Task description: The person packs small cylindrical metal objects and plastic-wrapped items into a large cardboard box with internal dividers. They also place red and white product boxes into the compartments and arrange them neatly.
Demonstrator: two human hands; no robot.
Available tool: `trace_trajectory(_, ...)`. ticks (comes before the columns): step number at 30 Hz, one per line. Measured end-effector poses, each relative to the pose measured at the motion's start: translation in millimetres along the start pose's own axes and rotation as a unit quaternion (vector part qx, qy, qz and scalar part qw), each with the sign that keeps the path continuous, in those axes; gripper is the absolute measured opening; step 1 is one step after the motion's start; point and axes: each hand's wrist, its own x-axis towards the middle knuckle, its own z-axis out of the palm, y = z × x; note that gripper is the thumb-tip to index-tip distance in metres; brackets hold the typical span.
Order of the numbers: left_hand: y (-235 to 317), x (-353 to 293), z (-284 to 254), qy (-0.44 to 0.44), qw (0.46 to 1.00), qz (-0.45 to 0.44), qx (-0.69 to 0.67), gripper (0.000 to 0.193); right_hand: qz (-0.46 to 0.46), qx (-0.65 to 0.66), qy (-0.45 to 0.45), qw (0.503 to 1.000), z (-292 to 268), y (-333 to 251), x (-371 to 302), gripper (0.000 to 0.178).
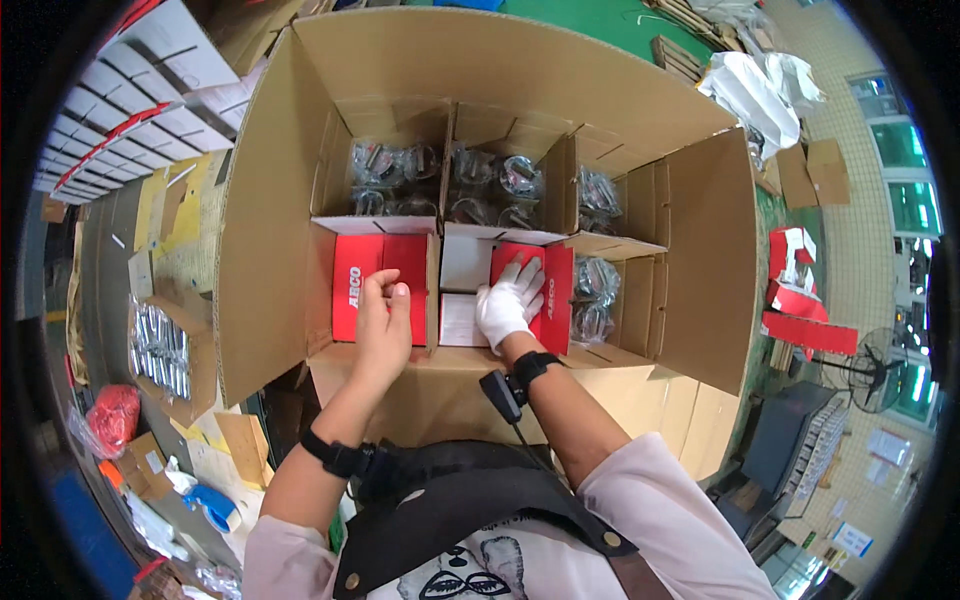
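A large open cardboard carton [480,55] stands in front of me, split into compartments by cardboard dividers. My left hand [383,322], bare, hovers over a red box [347,312] in the near left compartment; its fingers are loosely bent, thumb apart, with nothing between them. My right hand [512,305], in a white glove, lies with fingers stretched out on a red box [560,325] in the near middle compartment. White panels [462,318] show just left of that glove. Clear-bagged metal parts [521,176] fill the far compartments, and more bagged parts [594,280] sit at the near right.
Stacked white and red boxes [150,140] stand at the far left. Below them a small carton holds metal pieces [160,350], near a red bag [113,418] and a blue tape roll [212,505]. Flattened red packaging [805,325] and a fan [872,370] are at the right.
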Motion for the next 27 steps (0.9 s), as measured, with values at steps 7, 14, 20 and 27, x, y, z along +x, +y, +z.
trace_trajectory(7,-90,38,95,-0.071,0.997,-0.004,-0.040,0.075,-0.010,-0.066,-0.142,0.988,-28,-24,-2,0.101)
trace_trajectory(14,-53,31,109,-0.063,0.989,-0.111,0.074,0.076,-0.001,0.602,-0.184,0.777,-10,2,-2,0.042)
trace_trajectory(20,-31,54,125,-0.022,0.931,-0.112,0.346,0.085,-0.086,0.369,-0.080,0.922,-53,17,-7,0.042)
trace_trajectory(27,-51,54,150,-0.004,0.900,0.082,0.427,0.085,-0.186,0.325,0.133,0.918,-158,124,-87,0.022)
